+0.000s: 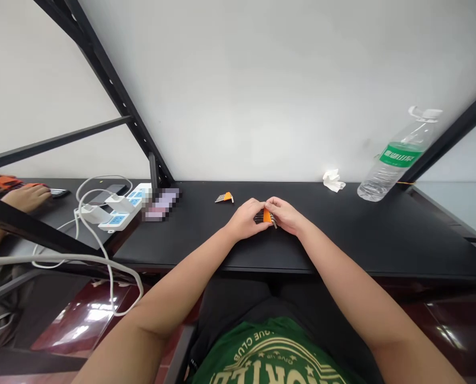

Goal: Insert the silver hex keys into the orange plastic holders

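The left hand (246, 218) and right hand (287, 215) have fingers clamped on an orange-holdered hex key set (267, 215) over the counter (193, 240). It looks light and stiff, its metal keys probably slippery; the holder seems the best grip. "CLUB" reads upside-down on the green shirt (275, 349); the bottle label (400, 155) is unclear.

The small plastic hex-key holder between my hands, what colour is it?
The small plastic hex-key holder is orange, showing best in the head view.
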Motion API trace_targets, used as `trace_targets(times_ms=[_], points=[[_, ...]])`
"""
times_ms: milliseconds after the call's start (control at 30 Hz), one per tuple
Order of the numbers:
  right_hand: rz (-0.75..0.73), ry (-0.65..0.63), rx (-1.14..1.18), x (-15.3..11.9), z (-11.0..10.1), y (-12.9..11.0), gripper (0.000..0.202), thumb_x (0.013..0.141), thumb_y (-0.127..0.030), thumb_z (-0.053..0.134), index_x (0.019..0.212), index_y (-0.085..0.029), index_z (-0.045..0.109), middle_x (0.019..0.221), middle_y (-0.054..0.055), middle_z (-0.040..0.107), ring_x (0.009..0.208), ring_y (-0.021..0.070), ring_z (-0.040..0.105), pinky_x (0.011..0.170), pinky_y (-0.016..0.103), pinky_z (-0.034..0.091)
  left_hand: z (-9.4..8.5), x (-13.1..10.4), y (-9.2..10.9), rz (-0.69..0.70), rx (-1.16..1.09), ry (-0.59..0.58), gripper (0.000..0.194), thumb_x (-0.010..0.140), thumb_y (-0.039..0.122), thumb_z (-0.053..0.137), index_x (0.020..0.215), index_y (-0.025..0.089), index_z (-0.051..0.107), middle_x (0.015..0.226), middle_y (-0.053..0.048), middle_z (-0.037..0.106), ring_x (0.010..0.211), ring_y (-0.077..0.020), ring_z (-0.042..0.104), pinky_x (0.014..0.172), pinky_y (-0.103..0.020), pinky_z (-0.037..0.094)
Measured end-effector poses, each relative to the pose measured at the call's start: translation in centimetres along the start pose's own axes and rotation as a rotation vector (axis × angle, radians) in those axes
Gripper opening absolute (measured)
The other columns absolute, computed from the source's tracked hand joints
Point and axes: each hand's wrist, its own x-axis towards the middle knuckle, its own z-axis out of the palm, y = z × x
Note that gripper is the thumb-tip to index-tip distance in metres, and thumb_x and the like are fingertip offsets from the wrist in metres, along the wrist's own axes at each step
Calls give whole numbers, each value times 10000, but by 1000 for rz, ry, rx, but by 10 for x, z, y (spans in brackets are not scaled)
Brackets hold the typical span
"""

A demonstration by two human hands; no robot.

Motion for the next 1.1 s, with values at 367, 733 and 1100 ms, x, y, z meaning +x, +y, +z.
trace_targets(times_ms=[367,733,1100], points=[[-181,264,-837,13,-12,12,331,819,-273,615,1149,-247,613,688,-73,637,641,145,609,675,282,480,-14,-1,-28,-257,118,-82,570,861,371,722,1394,244,567,1348,-85,654,1247,-288,588,1083,-435,487],[-195,457,-1096,67,-76,4,195,855,-289,627,1006,-203,715,908,68,693,922,244,635,820,364,494,-72,5,-117,-764,248,-102,538,690,336,757,1220,256,720,1370,-162,624,1294,-474,506,1044,-659,430],[-473,316,-1114,44,-33,8,204,888,-305,673,1066,-227,735,1135,95,669,967,237,639,933,422,522,-41,-8,-94,-550,-14,-13,498,734,371,805,1185,216,663,1075,-52,753,950,-212,723,890,-342,595]])
